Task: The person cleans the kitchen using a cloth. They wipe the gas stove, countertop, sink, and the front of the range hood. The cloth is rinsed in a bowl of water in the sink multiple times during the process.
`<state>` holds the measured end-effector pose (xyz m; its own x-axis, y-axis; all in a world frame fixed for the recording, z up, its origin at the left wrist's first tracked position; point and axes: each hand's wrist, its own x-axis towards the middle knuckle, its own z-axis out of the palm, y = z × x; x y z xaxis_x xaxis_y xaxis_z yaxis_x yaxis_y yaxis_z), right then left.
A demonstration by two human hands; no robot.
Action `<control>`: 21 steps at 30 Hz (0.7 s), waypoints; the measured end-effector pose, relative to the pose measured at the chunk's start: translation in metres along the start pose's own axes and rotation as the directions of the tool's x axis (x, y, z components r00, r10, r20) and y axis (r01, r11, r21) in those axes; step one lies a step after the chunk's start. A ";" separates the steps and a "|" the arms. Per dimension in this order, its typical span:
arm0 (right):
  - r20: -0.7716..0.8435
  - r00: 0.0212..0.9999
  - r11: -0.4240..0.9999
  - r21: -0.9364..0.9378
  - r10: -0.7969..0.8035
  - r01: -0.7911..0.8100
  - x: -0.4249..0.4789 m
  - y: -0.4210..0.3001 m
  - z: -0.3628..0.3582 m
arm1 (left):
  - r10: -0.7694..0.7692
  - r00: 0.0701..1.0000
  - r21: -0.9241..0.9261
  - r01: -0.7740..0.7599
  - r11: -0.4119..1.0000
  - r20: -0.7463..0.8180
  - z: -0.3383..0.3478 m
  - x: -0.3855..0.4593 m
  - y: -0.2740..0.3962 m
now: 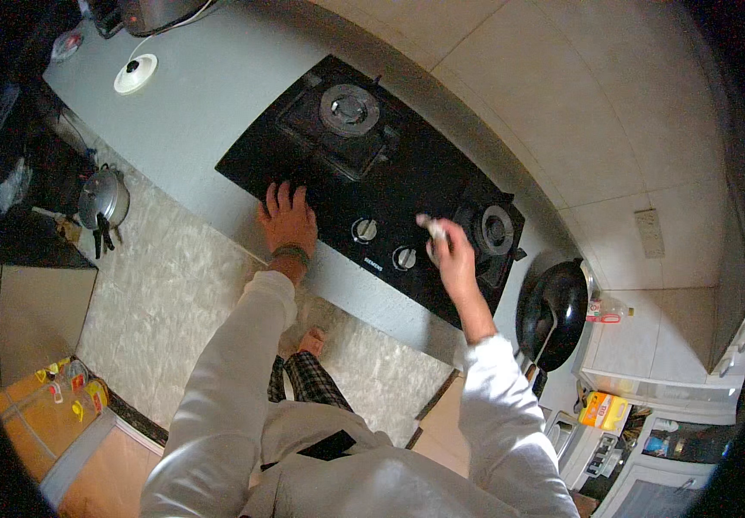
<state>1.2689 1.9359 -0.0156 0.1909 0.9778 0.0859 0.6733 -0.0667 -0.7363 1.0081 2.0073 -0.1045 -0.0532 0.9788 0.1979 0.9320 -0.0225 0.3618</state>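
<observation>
A black Siemens gas cooktop (405,175) lies on the grey counter in front of me. My left hand (289,220) rests palm down at its front edge, fingers spread and holding nothing. Over the black surface near the right burner (494,230), my right hand (453,252) pinches a small whitish thing (436,230), perhaps a cloth or pad; blur hides what it is. Two control knobs, one (365,230) farther left and one (405,258) nearer the right hand, sit between my hands. The larger left burner (349,110) has its pan support around it.
A black wok (555,317) with a utensil in it stands right of the cooktop. On the counter's far left is a white corded base (135,74). A pressure cooker (104,197) stands at left. Tiled wall (541,97) rises behind. At right are a plastic bottle (607,311) and a yellow container (603,410).
</observation>
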 end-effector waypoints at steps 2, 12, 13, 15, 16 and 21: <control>0.059 0.996 0.998 -0.027 0.066 -0.064 0.041 0.015 0.017 | -0.010 1.000 0.012 0.009 1.000 0.011 -0.003 0.001 0.003; -0.047 0.970 0.869 -0.457 -0.237 0.190 0.012 0.004 0.101 | 0.006 0.999 -0.028 -0.007 1.000 -0.041 0.004 0.002 0.002; -0.034 0.972 0.851 -0.492 -0.231 0.185 0.006 0.004 0.100 | 0.007 0.999 -0.037 -0.009 0.999 -0.042 0.005 0.003 0.004; -0.077 0.962 0.838 -0.512 -0.263 0.188 -0.007 -0.001 0.102 | 0.008 1.000 -0.058 -0.009 0.998 -0.029 0.005 0.005 0.006; -0.086 0.961 0.829 -0.529 -0.263 0.180 -0.011 -0.006 0.103 | 0.007 1.000 -0.070 -0.008 0.997 -0.015 0.004 0.005 0.007; -0.066 0.956 0.778 -0.598 -0.287 0.192 -0.042 -0.018 0.105 | 0.002 1.000 -0.054 -0.003 0.999 -0.016 0.002 0.004 0.009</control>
<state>1.1739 1.9163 -0.0761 0.0364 0.9404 0.3380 0.9877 0.0177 -0.1555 1.0165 2.0113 -0.1020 -0.0572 0.9754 0.2130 0.9113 -0.0361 0.4101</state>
